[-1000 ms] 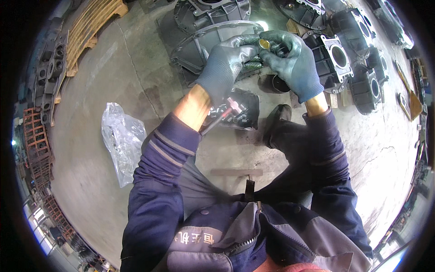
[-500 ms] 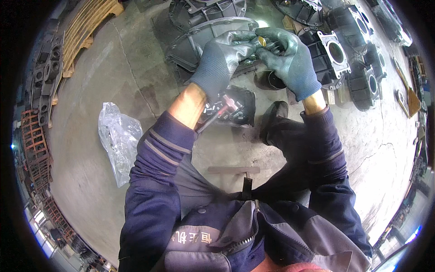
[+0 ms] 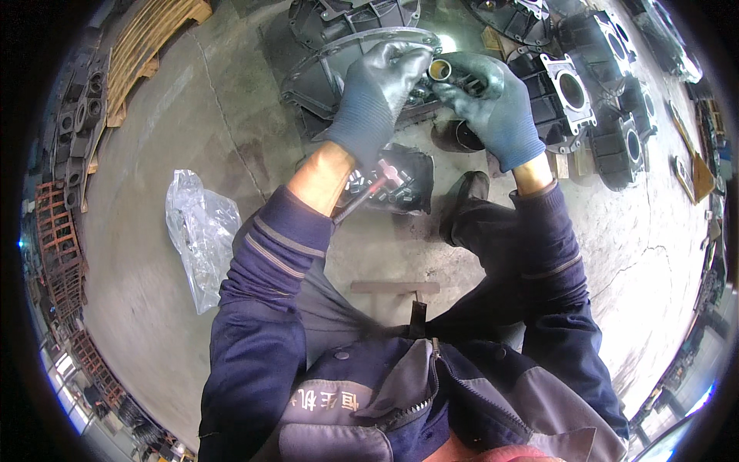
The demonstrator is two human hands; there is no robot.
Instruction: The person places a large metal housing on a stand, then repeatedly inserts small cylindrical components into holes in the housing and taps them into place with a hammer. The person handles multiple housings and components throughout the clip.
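Both of my hands wear grey-blue coated work gloves and are held over a dark metal housing (image 3: 339, 61). My right hand (image 3: 493, 88) pinches a short metal bushing (image 3: 439, 70), its yellowish open end showing. Further small metal pieces seem to sit among those fingers. Close beside the bushing, my left hand (image 3: 381, 85) is closed with its fingers curled; what they hold, if anything, is hidden. Below my hands a black tray (image 3: 422, 181) contains several small metal sleeves (image 3: 400, 194). Lying across it is a hammer (image 3: 391, 174) with a pinkish head, partly behind my left forearm.
A dark round cup-like part (image 3: 466, 137) sits under my right hand. More dark castings (image 3: 570, 91) stand at the right. A clear plastic bag (image 3: 202, 231) lies on the floor at left, with a wooden pallet (image 3: 146, 54) beyond. My shoe (image 3: 468, 202) is right of the tray.
The bushing has turned so its open end now faces up toward me. My left fingers have drawn back slightly to the left, away from it. My right hand stays nearly in place.
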